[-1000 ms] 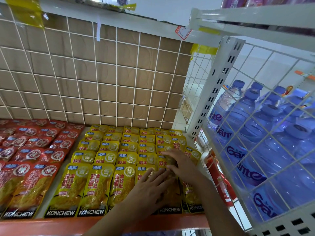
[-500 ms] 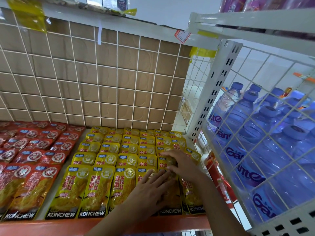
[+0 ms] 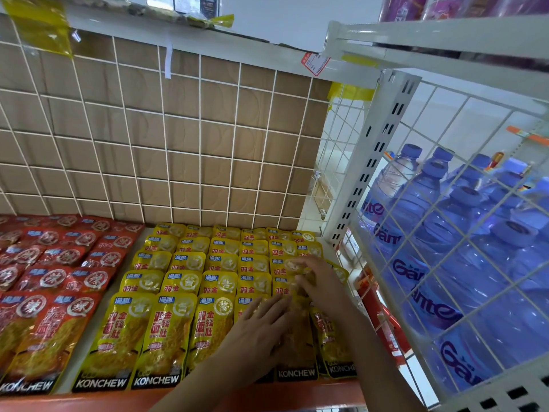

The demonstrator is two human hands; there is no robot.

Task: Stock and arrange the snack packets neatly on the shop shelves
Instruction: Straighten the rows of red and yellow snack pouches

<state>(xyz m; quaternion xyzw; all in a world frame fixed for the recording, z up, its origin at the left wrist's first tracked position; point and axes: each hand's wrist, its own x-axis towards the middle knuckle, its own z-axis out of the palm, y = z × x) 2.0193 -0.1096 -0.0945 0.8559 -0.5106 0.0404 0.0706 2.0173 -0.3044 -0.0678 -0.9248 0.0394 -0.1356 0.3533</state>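
Yellow KONCHEW snack packets [image 3: 166, 331] lie in overlapping rows on the shelf [image 3: 184, 396], filling its right half. Red packets [image 3: 44, 322] of the same brand fill the left half. My left hand [image 3: 258, 331] lies flat with straight fingers on the front-row yellow packets, right of centre. My right hand [image 3: 320, 281] rests on the rightmost yellow column, its fingertips on a packet [image 3: 292, 264] two rows back; whether they pinch it is blurred.
A white wire grid over brown board [image 3: 178, 138] backs the shelf. To the right, a white upright [image 3: 377, 156] and wire mesh panel close off large blue water bottles [image 3: 445, 248]. An upper shelf edge [image 3: 430, 40] overhangs. The shelf lip is orange.
The camera has tilted slightly, so the scene sits a little lower in the frame. Both hands stay on the right yellow columns, the right fingers shifting slightly over the packets.
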